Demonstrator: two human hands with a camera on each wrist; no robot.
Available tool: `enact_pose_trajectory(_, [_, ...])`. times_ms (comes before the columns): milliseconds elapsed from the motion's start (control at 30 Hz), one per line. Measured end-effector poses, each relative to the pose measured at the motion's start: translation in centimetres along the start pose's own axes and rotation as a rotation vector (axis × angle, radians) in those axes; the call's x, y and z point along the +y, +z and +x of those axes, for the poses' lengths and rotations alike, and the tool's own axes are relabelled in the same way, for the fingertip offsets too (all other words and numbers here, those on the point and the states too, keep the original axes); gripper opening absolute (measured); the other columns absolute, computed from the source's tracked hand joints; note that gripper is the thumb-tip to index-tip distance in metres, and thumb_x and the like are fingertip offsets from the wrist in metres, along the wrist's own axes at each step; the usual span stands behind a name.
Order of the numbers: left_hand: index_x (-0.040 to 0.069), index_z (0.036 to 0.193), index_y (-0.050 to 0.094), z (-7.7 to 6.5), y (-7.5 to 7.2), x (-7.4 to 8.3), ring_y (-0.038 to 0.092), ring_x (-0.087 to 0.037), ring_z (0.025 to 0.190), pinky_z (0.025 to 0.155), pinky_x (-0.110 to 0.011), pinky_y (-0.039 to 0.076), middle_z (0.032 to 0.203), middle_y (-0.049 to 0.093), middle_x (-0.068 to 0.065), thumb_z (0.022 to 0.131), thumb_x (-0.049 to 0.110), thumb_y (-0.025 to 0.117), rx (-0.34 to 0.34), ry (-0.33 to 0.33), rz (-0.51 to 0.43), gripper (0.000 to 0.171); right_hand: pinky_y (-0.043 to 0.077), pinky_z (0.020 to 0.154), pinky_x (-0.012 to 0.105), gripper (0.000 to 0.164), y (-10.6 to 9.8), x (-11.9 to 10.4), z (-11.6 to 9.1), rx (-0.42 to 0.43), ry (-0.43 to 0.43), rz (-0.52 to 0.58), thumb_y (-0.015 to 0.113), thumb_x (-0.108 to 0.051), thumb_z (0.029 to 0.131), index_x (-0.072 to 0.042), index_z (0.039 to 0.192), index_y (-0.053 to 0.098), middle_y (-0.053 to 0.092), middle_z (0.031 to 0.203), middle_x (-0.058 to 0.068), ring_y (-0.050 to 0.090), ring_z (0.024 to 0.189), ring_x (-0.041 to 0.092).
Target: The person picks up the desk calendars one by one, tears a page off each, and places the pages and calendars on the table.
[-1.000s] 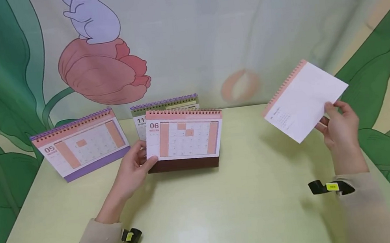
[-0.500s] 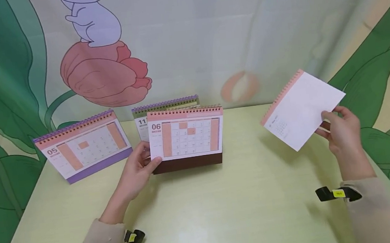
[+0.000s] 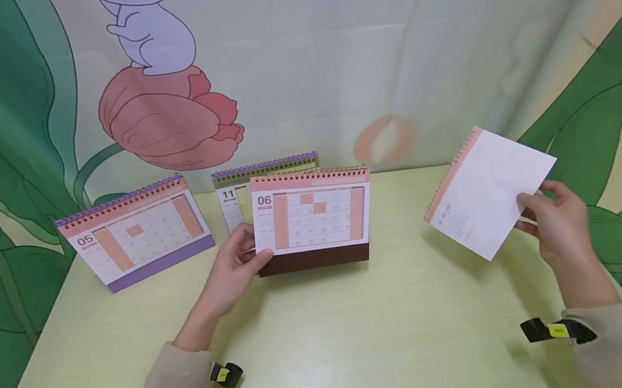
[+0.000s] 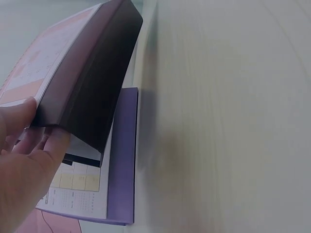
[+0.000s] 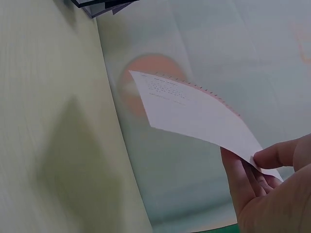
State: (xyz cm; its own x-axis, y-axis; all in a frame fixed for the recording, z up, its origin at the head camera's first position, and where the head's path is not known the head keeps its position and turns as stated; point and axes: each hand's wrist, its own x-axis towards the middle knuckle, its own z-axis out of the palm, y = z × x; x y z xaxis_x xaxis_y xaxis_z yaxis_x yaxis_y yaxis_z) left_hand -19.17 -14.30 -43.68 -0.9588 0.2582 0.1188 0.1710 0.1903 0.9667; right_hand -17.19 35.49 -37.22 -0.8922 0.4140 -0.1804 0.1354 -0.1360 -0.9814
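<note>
My left hand (image 3: pixel 235 271) grips the lower left corner of a desk calendar (image 3: pixel 319 218) with a dark brown base, turned to page 06. In the left wrist view the thumb lies on its front, fingers curled under the dark base (image 4: pixel 92 73), which is held off the table. My right hand (image 3: pixel 561 224) pinches a loose calendar page (image 3: pixel 493 190) between thumb and fingers. This page has a pink top strip with a torn-hole edge and is tilted in the air; small print shows near its lower left corner. In the right wrist view the sheet (image 5: pixel 194 114) bends slightly.
A purple-based desk calendar (image 3: pixel 139 234) showing 05 stands at the left. Behind the brown calendar stands another one (image 3: pixel 228 196) with a green strip, showing 11, partly hidden. The pale table (image 3: pixel 360 340) ends at a printed curtain (image 3: pixel 297 62) behind.
My left hand has shifted the brown calendar to the right. The right hand has lowered the loose page, bringing it a little closer to me. The other calendars stay in place.
</note>
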Motion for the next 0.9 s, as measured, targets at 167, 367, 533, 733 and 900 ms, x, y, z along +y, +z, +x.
enact_pose_trajectory(167, [0.007,0.119,0.052,0.5,0.9,0.1,0.067,-0.023,0.099,0.08,-0.023,0.053,0.122,0.068,-0.016,0.095,0.003,0.061,-0.018,0.0,0.003,0.025,0.058,0.056,0.026,0.032,-0.1,0.0,-0.5,-0.009,-0.021,-0.021,0.062,-0.006,0.092,-0.017,0.118,0.046,0.071,0.08,-0.009,0.067,0.068,0.009])
enact_pose_trajectory(367, [0.008,0.121,0.052,1.3,2.1,0.2,0.067,-0.023,0.1,0.08,-0.024,0.053,0.123,0.068,-0.016,0.095,0.004,0.062,-0.042,0.009,-0.029,0.028,0.058,0.056,0.025,0.026,0.1,0.0,-0.9,0.023,-0.095,-0.067,0.062,-0.007,0.093,-0.017,0.113,0.05,0.07,0.085,-0.012,0.068,0.07,0.006])
enact_pose_trajectory(533, [0.005,0.119,0.052,1.9,3.1,0.1,0.068,-0.022,0.1,0.08,-0.024,0.053,0.122,0.068,-0.017,0.094,0.003,0.062,-0.051,0.018,-0.055,0.027,0.056,0.056,0.019,0.022,0.3,0.2,-1.0,0.077,-0.206,-0.18,0.063,-0.007,0.093,-0.016,0.112,0.056,0.067,0.086,-0.013,0.066,0.072,0.001])
enact_pose_trajectory(733, [0.006,0.119,0.052,2.5,4.1,0.2,0.068,-0.023,0.1,0.082,-0.025,0.054,0.122,0.068,-0.017,0.094,0.002,0.062,-0.052,0.01,-0.066,0.027,0.051,0.062,0.01,0.028,0.5,0.3,-0.7,0.202,-0.322,-0.578,0.062,-0.025,0.095,-0.016,0.121,0.064,0.069,0.094,-0.013,0.059,0.075,-0.01])
enact_pose_trajectory(900, [0.004,0.117,0.051,2.8,4.8,0.3,0.068,-0.025,0.1,0.079,-0.024,0.053,0.122,0.067,-0.018,0.094,0.002,0.062,-0.058,0.003,-0.073,0.025,0.04,0.065,0.003,0.033,0.6,0.7,-0.4,0.247,-0.489,-0.764,0.059,-0.032,0.096,-0.014,0.122,0.068,0.073,0.113,0.014,0.049,0.071,-0.022])
